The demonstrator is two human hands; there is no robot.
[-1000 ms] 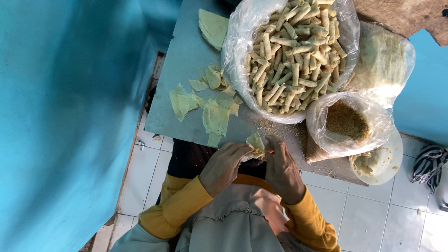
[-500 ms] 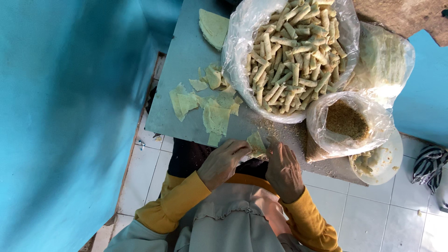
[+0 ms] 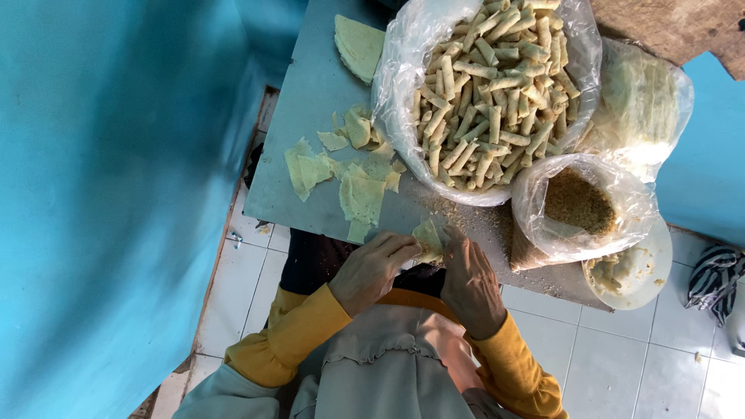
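A blue wall (image 3: 101,194) fills the whole left side, smooth and evenly lit in soft daylight. More of the same blue shows at the right edge (image 3: 710,178). The floor (image 3: 621,365) is laid with white square tiles and grey joints, a few crumbs scattered on it (mostly near the wall). A low grey table (image 3: 310,101) stands over the tiles, its left edge running close along the wall and its near edge crossing the middle of the view. A rough brown surface (image 3: 675,27) sits at the top right corner. A black-and-white striped cloth (image 3: 710,281) lies on the tiles at the far right.
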